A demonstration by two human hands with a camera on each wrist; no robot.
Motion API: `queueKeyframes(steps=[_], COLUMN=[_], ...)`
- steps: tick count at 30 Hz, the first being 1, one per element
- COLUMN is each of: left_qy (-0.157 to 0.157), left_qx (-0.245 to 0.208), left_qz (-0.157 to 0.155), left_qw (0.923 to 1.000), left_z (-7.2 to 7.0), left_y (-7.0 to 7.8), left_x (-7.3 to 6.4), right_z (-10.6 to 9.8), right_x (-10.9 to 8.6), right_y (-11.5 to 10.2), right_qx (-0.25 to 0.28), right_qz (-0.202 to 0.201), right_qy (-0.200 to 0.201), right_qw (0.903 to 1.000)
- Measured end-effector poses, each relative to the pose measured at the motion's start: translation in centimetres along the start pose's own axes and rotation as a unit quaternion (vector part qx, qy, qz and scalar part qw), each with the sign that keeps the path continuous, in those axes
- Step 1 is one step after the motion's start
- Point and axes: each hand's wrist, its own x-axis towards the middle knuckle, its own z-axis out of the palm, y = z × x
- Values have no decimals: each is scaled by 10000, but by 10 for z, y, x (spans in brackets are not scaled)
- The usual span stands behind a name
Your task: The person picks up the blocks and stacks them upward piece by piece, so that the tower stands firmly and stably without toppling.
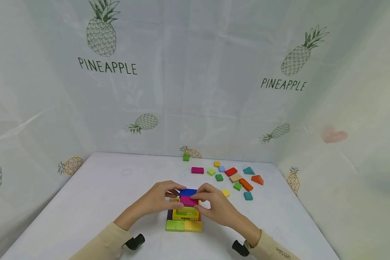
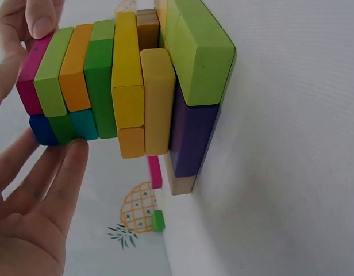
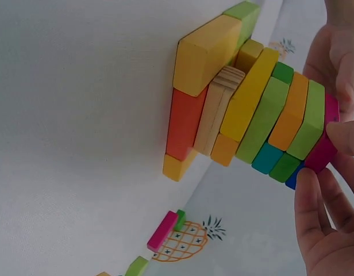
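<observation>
A tower of coloured wooden blocks stands on the white table, with a magenta block and a blue block side by side on top. My left hand is at the tower's left; its thumb is by the magenta block, and its nearly straight fingers touch the blue, green and teal blocks on the far side. From the right, my right hand pinches the magenta block, thumb against it and fingertips by the blue block. Flat green and yellow blocks form the near base.
Loose blocks lie scattered behind the tower and to its right, among them a magenta block, an orange block and a teal block. A small green cube sits by the table's back edge, before a pineapple-print curtain.
</observation>
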Motion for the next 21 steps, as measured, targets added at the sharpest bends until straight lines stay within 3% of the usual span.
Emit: queueKeyframes(steps=[21], left_qy=[225], left_qx=[434], left_qz=[-36], left_qw=[9988], left_z=[8], left_y=[0], left_x=[-2], right_z=[4], right_x=[1], right_y=[2], right_qx=[33], right_qz=[-191], right_qy=[107], right_qw=[9998])
